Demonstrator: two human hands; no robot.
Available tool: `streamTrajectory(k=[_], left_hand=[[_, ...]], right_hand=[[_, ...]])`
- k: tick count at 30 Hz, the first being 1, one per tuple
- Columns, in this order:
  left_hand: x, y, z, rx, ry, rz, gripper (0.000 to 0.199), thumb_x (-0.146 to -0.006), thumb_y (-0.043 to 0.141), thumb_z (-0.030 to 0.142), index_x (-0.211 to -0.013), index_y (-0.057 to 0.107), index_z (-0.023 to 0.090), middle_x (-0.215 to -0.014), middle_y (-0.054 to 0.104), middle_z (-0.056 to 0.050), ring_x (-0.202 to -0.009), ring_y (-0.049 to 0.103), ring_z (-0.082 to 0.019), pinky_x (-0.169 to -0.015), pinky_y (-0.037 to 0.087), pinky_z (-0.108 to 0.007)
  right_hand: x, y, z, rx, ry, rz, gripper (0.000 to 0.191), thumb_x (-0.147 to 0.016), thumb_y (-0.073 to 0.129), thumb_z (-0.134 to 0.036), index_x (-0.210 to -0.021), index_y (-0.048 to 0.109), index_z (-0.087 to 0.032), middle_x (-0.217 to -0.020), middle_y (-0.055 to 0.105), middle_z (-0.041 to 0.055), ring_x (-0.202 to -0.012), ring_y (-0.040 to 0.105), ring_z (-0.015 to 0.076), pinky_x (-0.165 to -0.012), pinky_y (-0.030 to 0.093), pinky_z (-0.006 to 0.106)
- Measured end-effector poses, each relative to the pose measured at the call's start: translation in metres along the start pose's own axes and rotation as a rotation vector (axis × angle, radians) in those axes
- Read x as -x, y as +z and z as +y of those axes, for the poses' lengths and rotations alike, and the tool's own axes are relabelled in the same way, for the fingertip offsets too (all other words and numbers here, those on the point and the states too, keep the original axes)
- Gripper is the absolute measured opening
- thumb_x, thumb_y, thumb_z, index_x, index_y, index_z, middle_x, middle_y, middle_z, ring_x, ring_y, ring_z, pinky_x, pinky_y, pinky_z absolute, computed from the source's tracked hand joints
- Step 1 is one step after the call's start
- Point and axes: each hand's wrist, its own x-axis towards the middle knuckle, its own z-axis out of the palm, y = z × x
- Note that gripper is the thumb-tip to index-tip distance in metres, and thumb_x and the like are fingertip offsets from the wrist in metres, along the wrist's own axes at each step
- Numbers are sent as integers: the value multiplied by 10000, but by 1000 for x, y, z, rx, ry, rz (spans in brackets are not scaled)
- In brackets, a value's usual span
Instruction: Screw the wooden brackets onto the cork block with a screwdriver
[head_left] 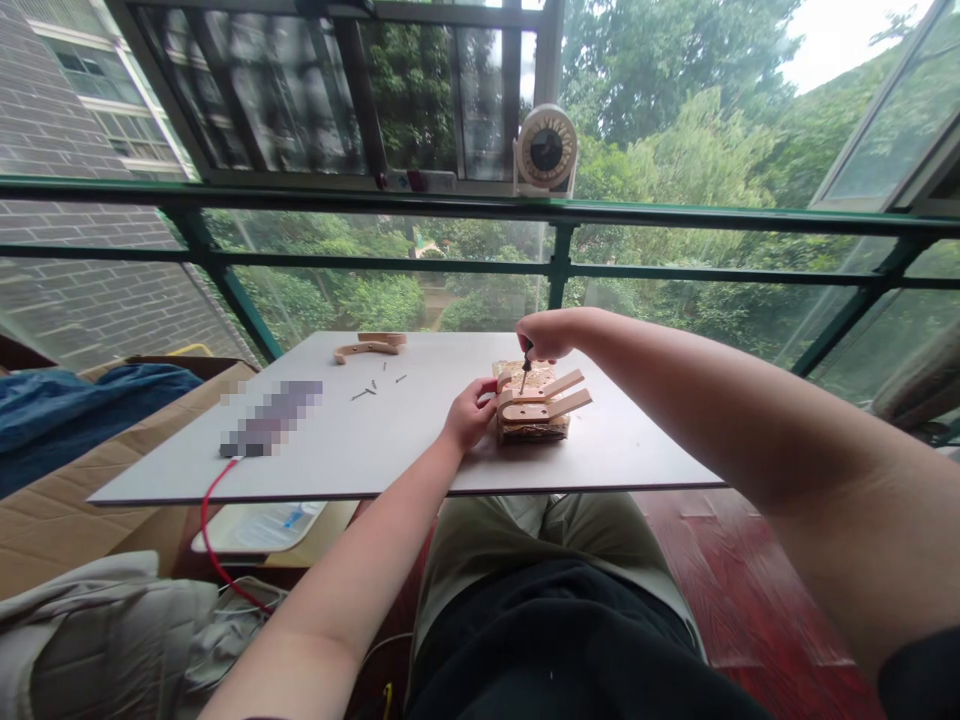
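Observation:
My right hand (546, 334) is wrapped round the handle of a screwdriver (524, 377), held upright with its tip down on a curved wooden hook (536, 394). Beside that hook, nearer to me, lies a second wooden hook (534, 412) with small dark holes in it. Both rest on a block in shiny brown wrapping (534, 434). My left hand (474, 412) presses against the left side of the block and hooks, its fingers closed there; the fingertips are partly hidden. Further left, several loose screws (365, 392) lie on the white table (420, 450).
More curved wooden hooks (371, 347) lie at the table's far left edge. A blurred-out device (274, 418) with a red cable (206, 510) sits on the left. A small fan (547, 148) stands on the window ledge behind a green railing (375, 264). A cardboard box (67, 520) adjoins the table's left side.

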Motion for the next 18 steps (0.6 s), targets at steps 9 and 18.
streamTrajectory(k=[9,18], left_hand=[[0,1,1,6,-6,0,457,-814,673,477,-1177,631,202,-1220,685,-72,-1120,654,-233,-952,545,-355],[0,0,-2,-3,-14,2,454,-814,677,477,-1166,628,194,-1189,692,-77,-1083,667,-234,-921,558,-360]], right_hand=[[5,-6,-8,4,22,-16,339,-951,576,-403,-1163,624,-143,-1118,662,76,-953,657,191,-842,555,398],[-4,-7,-9,32,92,-72,366,-951,560,-454,-1108,646,-135,-1073,679,69,-944,663,193,-857,544,407]])
